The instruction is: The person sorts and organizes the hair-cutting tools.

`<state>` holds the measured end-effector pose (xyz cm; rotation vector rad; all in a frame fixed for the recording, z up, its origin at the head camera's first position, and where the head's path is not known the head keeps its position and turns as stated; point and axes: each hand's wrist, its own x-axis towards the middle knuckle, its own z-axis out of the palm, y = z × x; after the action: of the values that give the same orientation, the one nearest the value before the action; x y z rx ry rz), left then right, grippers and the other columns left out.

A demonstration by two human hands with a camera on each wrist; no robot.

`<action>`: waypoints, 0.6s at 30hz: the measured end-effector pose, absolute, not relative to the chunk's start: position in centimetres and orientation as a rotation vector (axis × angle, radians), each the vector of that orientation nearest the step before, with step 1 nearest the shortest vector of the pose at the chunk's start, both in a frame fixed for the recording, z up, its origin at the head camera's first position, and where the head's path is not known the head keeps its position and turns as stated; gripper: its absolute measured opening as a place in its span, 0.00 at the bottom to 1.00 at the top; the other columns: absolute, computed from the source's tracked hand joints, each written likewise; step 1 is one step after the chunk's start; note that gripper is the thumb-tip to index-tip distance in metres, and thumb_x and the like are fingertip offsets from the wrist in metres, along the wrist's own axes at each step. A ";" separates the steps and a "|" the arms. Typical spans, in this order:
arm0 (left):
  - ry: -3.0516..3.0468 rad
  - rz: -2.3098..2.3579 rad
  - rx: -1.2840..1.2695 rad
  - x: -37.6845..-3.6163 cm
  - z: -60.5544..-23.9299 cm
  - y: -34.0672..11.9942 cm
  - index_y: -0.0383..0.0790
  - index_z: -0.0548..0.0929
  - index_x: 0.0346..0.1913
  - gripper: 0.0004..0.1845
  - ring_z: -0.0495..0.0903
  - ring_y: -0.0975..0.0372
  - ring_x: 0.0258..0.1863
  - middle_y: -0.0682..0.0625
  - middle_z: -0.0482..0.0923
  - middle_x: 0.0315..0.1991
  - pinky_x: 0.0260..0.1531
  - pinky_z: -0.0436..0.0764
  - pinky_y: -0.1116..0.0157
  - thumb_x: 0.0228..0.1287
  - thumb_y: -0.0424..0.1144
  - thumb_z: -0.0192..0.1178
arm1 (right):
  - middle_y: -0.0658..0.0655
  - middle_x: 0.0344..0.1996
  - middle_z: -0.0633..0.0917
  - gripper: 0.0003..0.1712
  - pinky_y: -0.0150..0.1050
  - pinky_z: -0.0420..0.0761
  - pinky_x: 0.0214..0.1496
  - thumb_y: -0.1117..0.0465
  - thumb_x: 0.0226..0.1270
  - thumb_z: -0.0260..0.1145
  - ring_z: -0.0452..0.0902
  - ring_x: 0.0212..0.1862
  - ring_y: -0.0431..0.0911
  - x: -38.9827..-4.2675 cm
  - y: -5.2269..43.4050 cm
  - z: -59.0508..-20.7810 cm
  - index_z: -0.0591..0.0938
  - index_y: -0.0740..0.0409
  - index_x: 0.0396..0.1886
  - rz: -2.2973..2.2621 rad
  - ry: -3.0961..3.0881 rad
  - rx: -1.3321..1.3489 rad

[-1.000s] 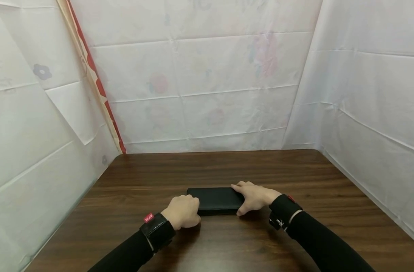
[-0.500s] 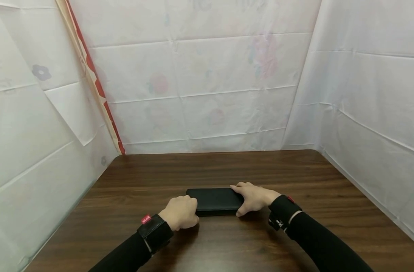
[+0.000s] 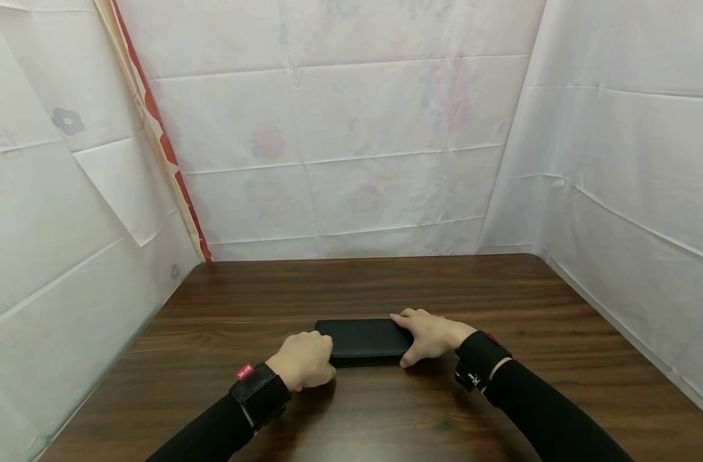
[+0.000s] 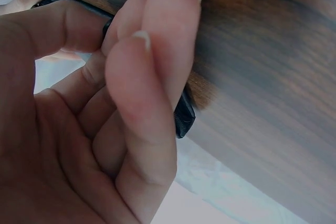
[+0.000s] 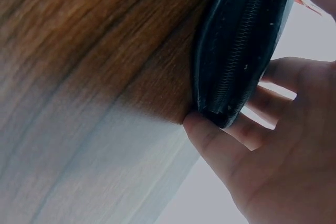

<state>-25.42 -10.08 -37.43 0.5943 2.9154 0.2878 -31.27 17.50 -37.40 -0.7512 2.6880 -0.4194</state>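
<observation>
A black zip wallet (image 3: 363, 340) lies on the brown wooden table, its long side facing me. At its near left corner my left hand (image 3: 303, 360) has curled fingers; in the left wrist view its thumb and index finger (image 4: 79, 24) pinch a small dark part at the wallet's edge, mostly hidden, so I cannot tell whether it is the zipper pull. My right hand (image 3: 434, 335) grips the right end, fingers over the far side and thumb at the near edge. Zipper teeth (image 5: 239, 51) run along the wallet's side in the right wrist view.
The wooden table (image 3: 386, 410) stretches around the wallet to its far edge. White sheeting (image 3: 351, 160) hangs behind it and on both sides. A red-and-cream strip (image 3: 166, 147) runs down the left back corner. Black bands circle both wrists.
My left hand has shifted slightly to the left, and the wallet appears a touch further left. The right hand keeps its grip, almost still.
</observation>
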 end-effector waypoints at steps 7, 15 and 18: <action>2.916 0.284 0.588 -25.3 -37.3 -10.2 0.40 0.79 0.28 0.09 0.72 0.64 0.04 0.52 0.73 0.16 0.13 0.75 0.67 0.64 0.37 0.66 | 0.58 0.75 0.63 0.55 0.55 0.70 0.65 0.50 0.57 0.78 0.61 0.73 0.55 -31.3 17.5 -37.4 0.61 0.54 0.81 -0.415 2.689 -0.754; 2.917 0.294 0.582 -25.3 -37.2 -10.5 0.40 0.79 0.28 0.09 0.71 0.65 0.04 0.52 0.73 0.16 0.11 0.74 0.68 0.64 0.37 0.66 | 0.58 0.75 0.64 0.55 0.55 0.70 0.65 0.50 0.57 0.78 0.61 0.72 0.55 -31.3 17.5 -37.3 0.61 0.54 0.81 -0.413 2.688 -0.758; 2.915 0.293 0.587 -25.4 -37.3 -10.6 0.40 0.79 0.27 0.09 0.71 0.65 0.04 0.52 0.73 0.17 0.11 0.74 0.68 0.65 0.37 0.65 | 0.58 0.75 0.64 0.55 0.55 0.70 0.65 0.49 0.57 0.78 0.61 0.72 0.55 -31.3 17.5 -37.4 0.61 0.54 0.81 -0.413 2.687 -0.765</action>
<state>-25.42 -10.60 -37.31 0.5872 2.9147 0.2926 -31.33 17.51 -37.37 -0.7648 2.6867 -0.4131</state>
